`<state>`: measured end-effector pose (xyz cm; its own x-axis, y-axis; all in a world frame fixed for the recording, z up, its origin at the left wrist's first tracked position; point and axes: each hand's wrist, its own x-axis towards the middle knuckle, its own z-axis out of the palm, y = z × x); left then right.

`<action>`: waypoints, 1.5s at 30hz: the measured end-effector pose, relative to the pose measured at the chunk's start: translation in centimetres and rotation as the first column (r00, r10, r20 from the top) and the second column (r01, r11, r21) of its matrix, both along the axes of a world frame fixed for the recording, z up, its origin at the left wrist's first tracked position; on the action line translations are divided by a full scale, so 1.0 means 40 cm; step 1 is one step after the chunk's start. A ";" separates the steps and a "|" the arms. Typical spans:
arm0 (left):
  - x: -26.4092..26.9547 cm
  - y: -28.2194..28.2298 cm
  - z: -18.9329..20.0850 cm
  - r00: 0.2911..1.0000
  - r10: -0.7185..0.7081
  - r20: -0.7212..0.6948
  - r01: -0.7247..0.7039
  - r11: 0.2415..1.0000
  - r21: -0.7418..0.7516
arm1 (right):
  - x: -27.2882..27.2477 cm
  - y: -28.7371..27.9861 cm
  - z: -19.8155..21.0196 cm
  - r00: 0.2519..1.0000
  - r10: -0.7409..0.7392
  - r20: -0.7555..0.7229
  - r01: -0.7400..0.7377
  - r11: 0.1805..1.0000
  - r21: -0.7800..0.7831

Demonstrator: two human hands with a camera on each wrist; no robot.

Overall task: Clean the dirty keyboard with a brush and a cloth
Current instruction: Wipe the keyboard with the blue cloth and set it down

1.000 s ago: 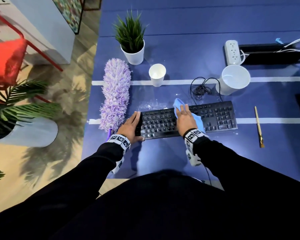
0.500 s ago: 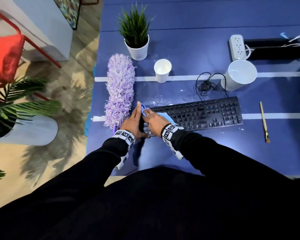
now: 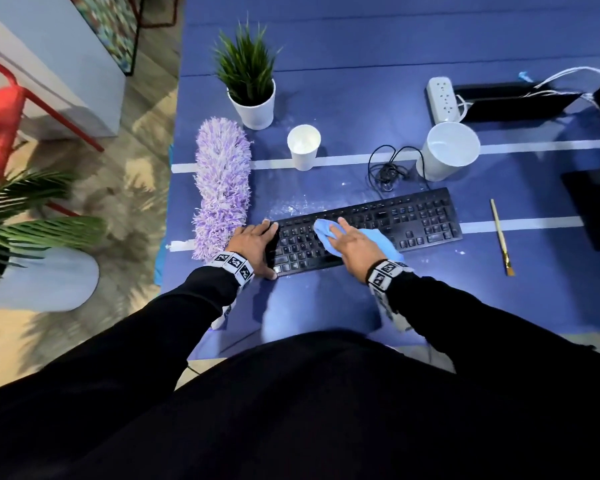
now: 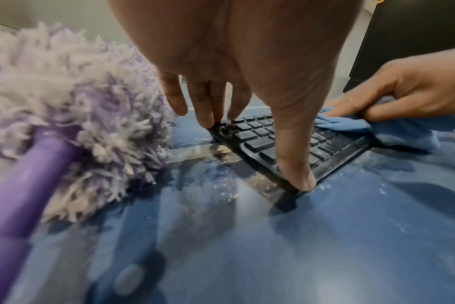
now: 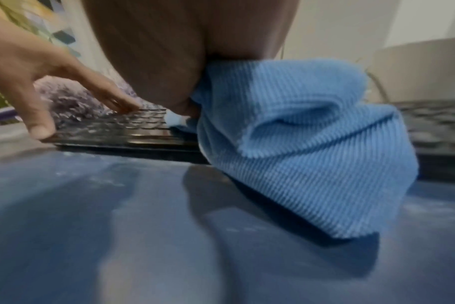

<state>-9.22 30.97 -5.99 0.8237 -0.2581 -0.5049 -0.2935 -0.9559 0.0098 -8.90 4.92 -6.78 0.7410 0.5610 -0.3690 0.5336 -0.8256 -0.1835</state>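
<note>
The black keyboard [image 3: 413, 220] lies across the blue table, with white dust on its keys [image 4: 257, 142]. My left hand [image 3: 270, 250] spans its left end, straight fingers [image 4: 213, 121] on the far corner and the thumb on the near corner. On the keys left of centre my right hand [image 3: 343, 237] presses a blue cloth [image 3: 378, 237]; the cloth bunches between thumb and fingers [image 4: 403, 131] and hangs over the near edge [image 5: 312, 144]. The small wooden brush [image 3: 500, 233] lies loose on the table right of the keyboard.
A purple duster [image 3: 222, 188] lies just left of my left hand. Behind the keyboard stand a small paper cup [image 3: 303, 147], a larger white cup [image 3: 447, 150], a coiled cable [image 3: 387, 168], a potted plant [image 3: 252, 98] and a power strip [image 3: 442, 98]. White dust speckles the table [image 3: 291, 209].
My right hand slid the cloth from the keyboard's left end back toward the middle. The left hand stayed on the left end.
</note>
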 end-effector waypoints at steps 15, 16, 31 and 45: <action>-0.011 -0.005 -0.005 0.998 -0.058 -0.038 0.061 0.995 0.082 | -0.079 0.061 -0.026 0.982 0.188 -0.018 -0.186 0.980 0.064; -0.010 -0.003 -0.007 0.998 -0.055 -0.042 0.059 0.995 0.078 | -0.073 -0.001 -0.021 0.989 0.147 -0.006 -0.147 0.989 0.008; -0.009 -0.014 0.000 0.998 -0.007 -0.069 0.013 0.996 0.091 | -0.074 -0.310 -0.037 0.887 -0.450 0.100 0.454 0.891 -0.015; -0.007 -0.019 0.003 0.997 0.033 -0.064 -0.028 0.997 0.066 | -0.076 -0.204 -0.005 0.891 -0.449 0.063 0.453 0.884 -0.110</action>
<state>-9.49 30.21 -5.86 0.7956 -0.1983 -0.5724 -0.2649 -0.9637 -0.0344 -11.94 -3.25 -7.00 0.9172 0.1165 -0.3809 0.1024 -0.9931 -0.0571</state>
